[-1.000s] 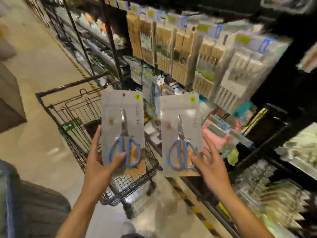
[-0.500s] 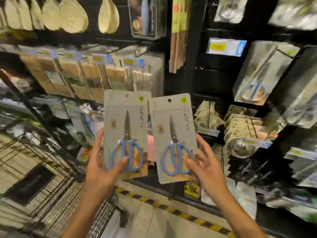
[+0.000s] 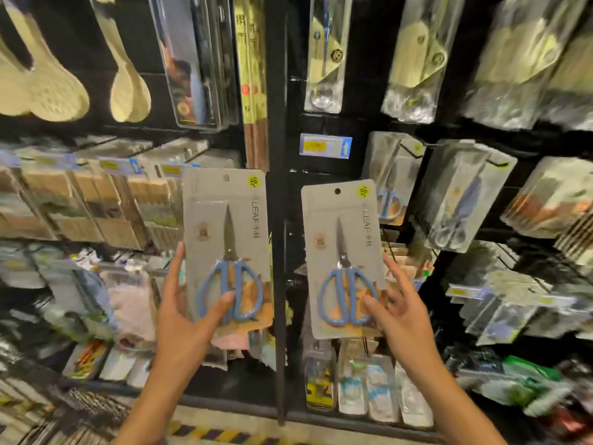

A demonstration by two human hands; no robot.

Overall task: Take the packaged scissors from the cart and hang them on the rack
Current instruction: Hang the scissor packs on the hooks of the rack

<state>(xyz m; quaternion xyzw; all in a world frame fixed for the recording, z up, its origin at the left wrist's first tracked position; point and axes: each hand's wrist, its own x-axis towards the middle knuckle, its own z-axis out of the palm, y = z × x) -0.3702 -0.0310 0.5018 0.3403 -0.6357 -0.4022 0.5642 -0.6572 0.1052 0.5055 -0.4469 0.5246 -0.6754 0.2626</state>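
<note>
**Op A:** Head view has me facing the rack with a pack in each hand. My left hand [image 3: 184,319] grips the left scissors pack [image 3: 226,248] by its lower edge, thumb across the blue handles. My right hand [image 3: 398,316] pinches the right scissors pack [image 3: 343,258] the same way, fingers behind the card.

**Op B:** Where do they go?

**Op A:** I'd judge the hook with matching scissors [image 3: 393,178], up and to the right of my right hand, under the price tag [image 3: 325,146]. Its tip is too blurred for me to see.

**Op B:** How would you do it well?

**Op A:** One pack at a time, right first. I'd keep the card upright, line its hang hole [image 3: 337,191] with the hook tip, then push straight back. Holding low lets the top flop, so I'd move slowly
</note>
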